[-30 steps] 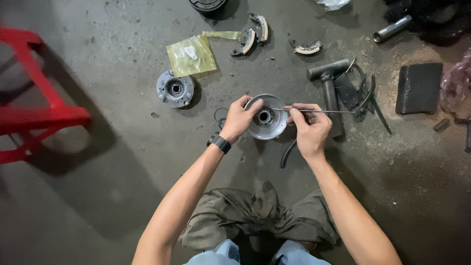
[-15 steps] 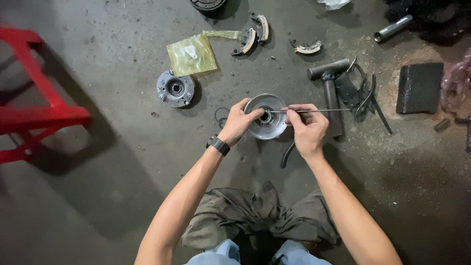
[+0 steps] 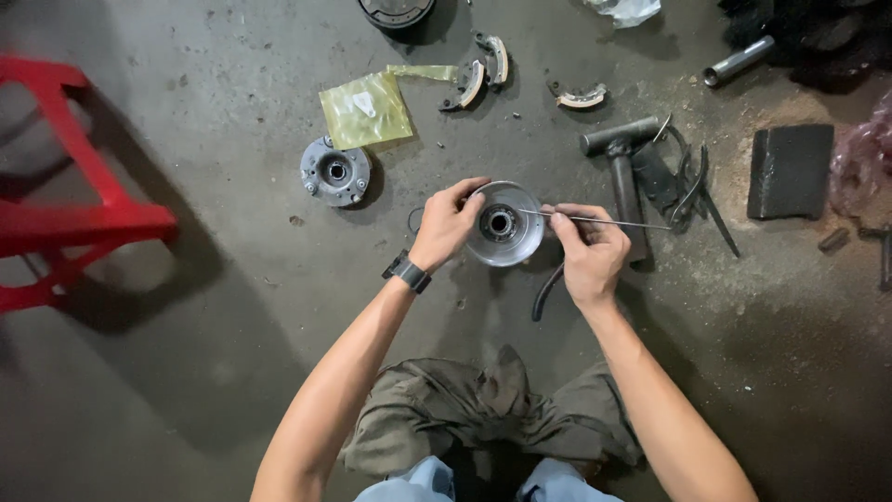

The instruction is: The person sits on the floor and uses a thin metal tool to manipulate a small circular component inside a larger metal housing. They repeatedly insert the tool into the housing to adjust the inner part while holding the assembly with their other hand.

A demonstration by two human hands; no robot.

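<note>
At centre frame your left hand (image 3: 446, 223) gripped the rim of the round metal hub (image 3: 504, 224) while your right hand (image 3: 583, 251) pinched a thin metal rod (image 3: 604, 220) at its bore; steadying the hub firmly and keeping the rod level seemed wise.

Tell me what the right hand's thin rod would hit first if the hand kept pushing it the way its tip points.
Probably the hub hole of the round metal part. The right hand aims the thin rod leftward at it; the left hand grips the far rim. Depth unclear.
</note>
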